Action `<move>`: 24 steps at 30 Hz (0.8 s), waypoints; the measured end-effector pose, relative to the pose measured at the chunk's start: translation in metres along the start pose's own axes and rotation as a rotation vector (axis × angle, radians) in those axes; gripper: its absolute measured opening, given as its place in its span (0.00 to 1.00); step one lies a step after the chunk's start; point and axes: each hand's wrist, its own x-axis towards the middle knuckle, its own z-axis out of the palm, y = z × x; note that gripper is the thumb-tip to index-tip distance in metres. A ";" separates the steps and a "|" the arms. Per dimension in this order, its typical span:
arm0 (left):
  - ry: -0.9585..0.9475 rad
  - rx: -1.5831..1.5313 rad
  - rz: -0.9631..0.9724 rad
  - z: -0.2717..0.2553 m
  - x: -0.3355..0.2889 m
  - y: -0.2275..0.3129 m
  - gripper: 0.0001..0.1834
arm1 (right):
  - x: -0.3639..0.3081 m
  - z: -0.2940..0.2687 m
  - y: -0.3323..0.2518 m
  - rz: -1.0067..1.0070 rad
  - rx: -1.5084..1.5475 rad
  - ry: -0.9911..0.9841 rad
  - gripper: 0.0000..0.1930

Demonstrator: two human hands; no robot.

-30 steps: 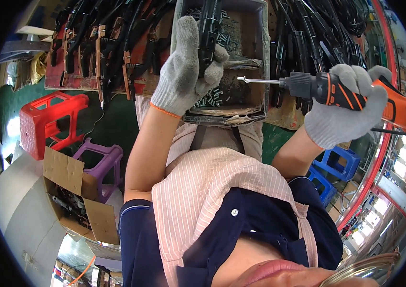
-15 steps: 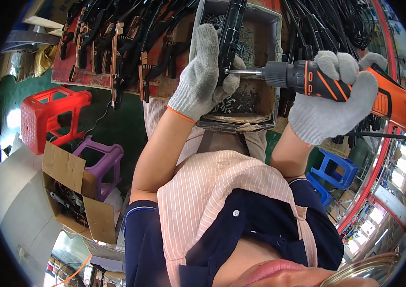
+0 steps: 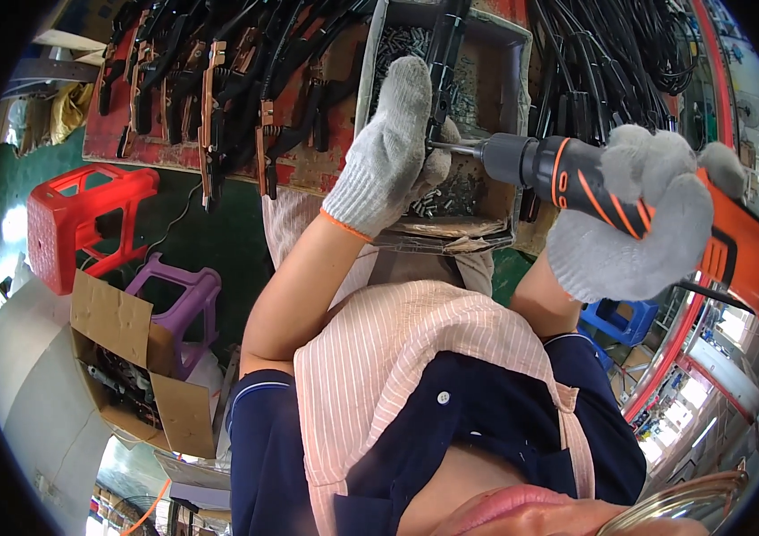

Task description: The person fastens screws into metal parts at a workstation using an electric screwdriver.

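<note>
My gloved left hand is closed around a long, slim black part, held upright over a box of screws. Its lower end is hidden by the fingers. In my gloved right hand is an orange and black electric screwdriver, gripped round its body and pointing left. The bit reaches the side of the black part beside my left fingertips; whether a screw sits at its tip cannot be made out. Small metal screws lie in the worn cardboard box beneath both hands.
Several black-handled clamps with copper jaws lie on the red bench at left. Bundled black cables occupy the right. Red and purple stools stand at lower left by an open carton; a blue stool is at lower right.
My right hand and the screwdriver have dropped slightly, and the tool's rear now tilts further down. My left hand has shifted a little right and down with the black part.
</note>
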 end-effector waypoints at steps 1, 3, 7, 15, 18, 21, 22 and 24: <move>-0.011 0.007 0.006 -0.001 -0.002 0.002 0.34 | 0.000 0.000 0.003 0.008 0.001 -0.006 0.15; -0.023 0.009 0.010 -0.001 -0.002 0.004 0.35 | -0.001 0.002 0.009 -0.008 0.089 0.038 0.16; 0.018 0.034 0.027 -0.002 0.001 -0.003 0.37 | 0.008 0.017 0.008 -0.050 -0.153 0.008 0.17; 0.121 -0.071 -0.067 0.005 0.000 0.002 0.44 | 0.007 0.007 0.017 -0.065 -0.005 0.059 0.23; 0.015 0.028 -0.063 -0.007 0.003 0.001 0.44 | 0.016 0.005 0.012 -0.048 0.007 0.044 0.18; -0.265 -0.183 -0.008 -0.020 0.001 -0.002 0.38 | 0.016 -0.012 0.003 -0.189 -0.054 0.191 0.16; -0.264 -0.173 -0.013 -0.020 -0.001 0.001 0.38 | 0.015 -0.030 0.004 -0.161 0.067 0.160 0.16; -0.497 -0.557 0.093 -0.026 -0.005 0.004 0.28 | 0.012 -0.059 0.040 -0.357 -0.161 0.111 0.26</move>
